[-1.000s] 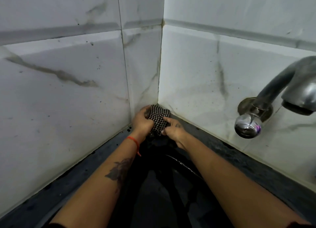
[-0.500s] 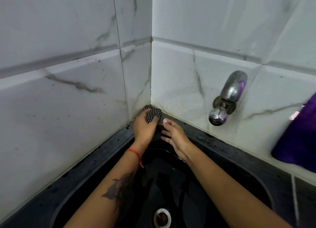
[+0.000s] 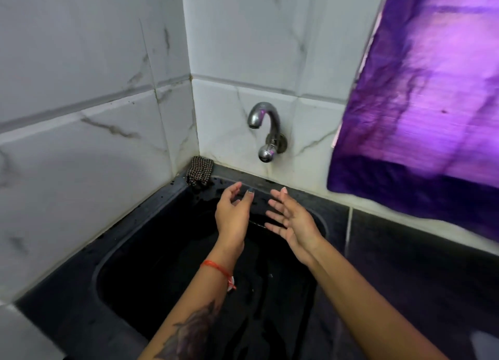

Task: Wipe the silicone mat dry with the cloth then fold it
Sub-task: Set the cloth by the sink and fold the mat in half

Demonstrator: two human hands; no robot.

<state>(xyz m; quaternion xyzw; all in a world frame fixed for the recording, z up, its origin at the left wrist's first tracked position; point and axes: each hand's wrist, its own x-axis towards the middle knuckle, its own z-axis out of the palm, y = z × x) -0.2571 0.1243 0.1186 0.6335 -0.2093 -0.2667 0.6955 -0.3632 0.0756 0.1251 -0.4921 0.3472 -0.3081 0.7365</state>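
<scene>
Tucked into the tiled corner on the sink [image 3: 151,224] rim, the checked cloth [image 3: 199,170] sits bunched, untouched. I see my left hand [image 3: 233,216] and right hand [image 3: 294,224] both spread and empty over the dark basin. Wiping looks finished; I can't pick out the mat, so the folding is unconfirmed.

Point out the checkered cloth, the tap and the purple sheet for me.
checkered cloth [image 3: 200,171]: head view, middle of the folded bundle in the wall corner.
tap [image 3: 266,115]: head view, top of the curved metal spout.
purple sheet [image 3: 426,95]: head view, middle of the hanging surface at right.
</scene>
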